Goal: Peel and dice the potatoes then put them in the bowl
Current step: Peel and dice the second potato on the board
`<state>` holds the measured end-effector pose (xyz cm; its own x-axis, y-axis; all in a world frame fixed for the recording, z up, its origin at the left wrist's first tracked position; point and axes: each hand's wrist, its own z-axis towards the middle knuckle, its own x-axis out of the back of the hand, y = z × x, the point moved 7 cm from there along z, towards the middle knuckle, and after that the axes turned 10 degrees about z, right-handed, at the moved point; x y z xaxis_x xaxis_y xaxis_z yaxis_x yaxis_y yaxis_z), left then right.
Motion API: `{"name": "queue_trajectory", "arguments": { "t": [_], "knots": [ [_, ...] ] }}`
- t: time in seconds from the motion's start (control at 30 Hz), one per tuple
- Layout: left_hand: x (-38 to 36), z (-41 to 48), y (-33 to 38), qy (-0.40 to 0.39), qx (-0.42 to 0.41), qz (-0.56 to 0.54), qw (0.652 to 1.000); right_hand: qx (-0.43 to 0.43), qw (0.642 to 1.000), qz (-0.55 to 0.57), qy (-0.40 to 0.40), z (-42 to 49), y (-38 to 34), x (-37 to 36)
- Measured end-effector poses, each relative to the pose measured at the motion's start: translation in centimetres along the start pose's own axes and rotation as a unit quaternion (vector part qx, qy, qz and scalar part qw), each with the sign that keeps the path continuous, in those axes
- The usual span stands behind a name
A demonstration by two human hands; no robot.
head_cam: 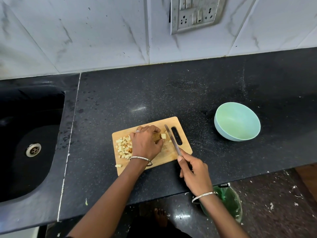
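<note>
While the left hand (147, 143) lies knuckles-up on the cutting board (184, 146), its curled fingers and thumb pinch a pale potato chunk (163, 136) that sticks out just past the fingertips. The right hand (194, 172) is clenched round the handle of a knife (171, 139), with one finger stretched along its top. The blade runs across the board just beside the chunk, between it and the board's handle slot. Whether the edge touches the wood cannot be told.

Diced potato (123, 146) is heaped on the board's left part, partly behind the left hand. One stray cube (118, 165) lies right at the board's left edge. A pale green bowl (237, 121) stands on the counter (171, 93), well to the right of the board.

A dark sink (25, 169) with a metal drain (33, 149) is set into the counter at the left. A switch plate (195, 14) hangs on the tiled wall, and a green bin (229, 203) shows below the counter's front edge.
</note>
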<state>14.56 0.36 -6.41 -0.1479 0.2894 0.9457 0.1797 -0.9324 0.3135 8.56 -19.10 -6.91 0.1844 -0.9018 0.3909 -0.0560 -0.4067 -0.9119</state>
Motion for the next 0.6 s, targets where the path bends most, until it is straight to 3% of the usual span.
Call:
{"name": "queue_trajectory", "arguments": {
  "t": [0.6],
  "knots": [
    [0.1, 0.2, 0.2, 0.004, -0.005, -0.008, 1.0, 0.004, 0.998, -0.061, -0.007, -0.4, -0.3, -2.1]
  ]
}}
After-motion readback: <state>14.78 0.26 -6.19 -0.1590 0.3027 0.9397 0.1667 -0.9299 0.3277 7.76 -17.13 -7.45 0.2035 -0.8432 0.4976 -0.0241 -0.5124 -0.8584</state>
